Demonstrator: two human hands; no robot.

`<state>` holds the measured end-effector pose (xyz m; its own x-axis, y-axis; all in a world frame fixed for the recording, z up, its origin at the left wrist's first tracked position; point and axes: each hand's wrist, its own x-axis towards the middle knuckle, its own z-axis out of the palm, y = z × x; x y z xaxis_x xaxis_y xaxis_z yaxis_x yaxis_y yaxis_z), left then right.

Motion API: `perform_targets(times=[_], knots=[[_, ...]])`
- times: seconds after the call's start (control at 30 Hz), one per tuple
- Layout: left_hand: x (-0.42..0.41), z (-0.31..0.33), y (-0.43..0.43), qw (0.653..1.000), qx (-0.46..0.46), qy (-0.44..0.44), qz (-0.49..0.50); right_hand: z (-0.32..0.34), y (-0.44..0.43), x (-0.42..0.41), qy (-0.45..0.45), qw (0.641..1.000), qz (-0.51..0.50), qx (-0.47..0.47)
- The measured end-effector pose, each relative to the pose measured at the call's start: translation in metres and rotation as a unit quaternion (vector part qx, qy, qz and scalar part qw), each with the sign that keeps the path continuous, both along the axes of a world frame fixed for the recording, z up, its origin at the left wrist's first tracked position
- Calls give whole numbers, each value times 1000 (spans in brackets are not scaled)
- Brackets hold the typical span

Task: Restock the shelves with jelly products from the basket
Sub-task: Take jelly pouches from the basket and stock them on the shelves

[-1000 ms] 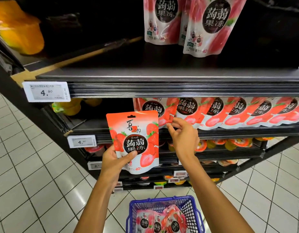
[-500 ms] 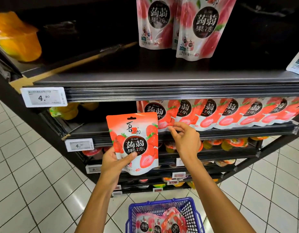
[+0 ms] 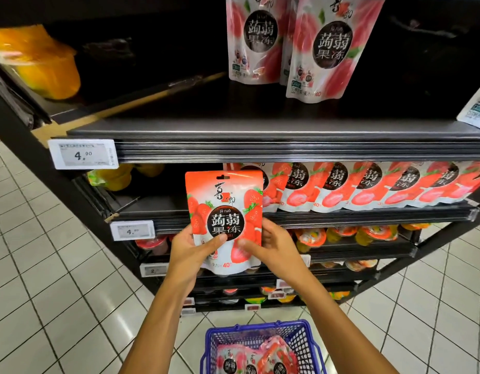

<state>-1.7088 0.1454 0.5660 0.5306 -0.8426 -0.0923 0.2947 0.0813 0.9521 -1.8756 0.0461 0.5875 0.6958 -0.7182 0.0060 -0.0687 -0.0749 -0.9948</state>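
I hold an orange strawberry jelly pouch [image 3: 225, 211] upright in front of the second shelf [image 3: 368, 215]. My left hand [image 3: 191, 251] grips its lower left side, thumb on the front. My right hand [image 3: 272, 248] grips its lower right side, thumb on the front too. Behind it a row of the same strawberry pouches [image 3: 363, 186] leans along the second shelf. A blue basket [image 3: 303, 340] on the floor below holds more jelly pouches [image 3: 256, 361].
Two pink peach jelly pouches [image 3: 309, 47] stand on the top shelf [image 3: 260, 133]. Orange jelly cups [image 3: 44, 66] sit at the top left and more cups [image 3: 363, 234] fill the lower shelves. Price tags [image 3: 84, 153] hang on the shelf edges. White tiled floor [image 3: 44, 292] surrounds the rack.
My right hand left the row of pouches on the second shelf and came down onto the held pouch, which both hands now grip. The pouch shifted right.
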Motion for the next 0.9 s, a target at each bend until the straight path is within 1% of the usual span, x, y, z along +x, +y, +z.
perform_targets(times=[0.1, 0.17, 0.2, 0.27, 0.33, 0.4, 0.47, 0.57, 0.67, 0.77, 0.83, 0.9], knots=[[1, 10, -3, 1000, -12, 5, 3, 1, 6, 10, -47, 997, -54, 25], [3, 15, -4, 999, -28, 13, 30, 3, 7, 18, -69, 994, -78, 38], [5, 17, -3, 998, -32, 1, 53, 5, 7, 22, -74, 993, -86, 40], [5, 20, 0, 990, -18, -74, 119, 7, 6, 31, -76, 992, -99, 30], [4, 20, 6, 965, -3, -182, 186, 12, 4, 42, -75, 991, -107, 11], [1, 20, 9, 934, -8, -289, 209, 18, -1, 55, -74, 991, -111, -7], [-3, 20, 7, 917, -4, -348, 196, 24, -6, 68, -75, 990, -118, -31], [-6, 19, -1, 923, 13, -356, 146, 26, -11, 85, -65, 985, -131, -95], [-4, 17, -9, 930, 34, -345, 121, 20, -12, 92, -49, 983, -144, -107], [-4, 15, -12, 932, 33, -341, 115, 14, -12, 87, -20, 983, -148, -109], [-6, 14, -11, 931, 33, -343, 119, 12, -11, 81, 12, 982, -135, -133], [-6, 12, -10, 929, 35, -346, 123, 11, -11, 72, 70, 974, -129, -172]])
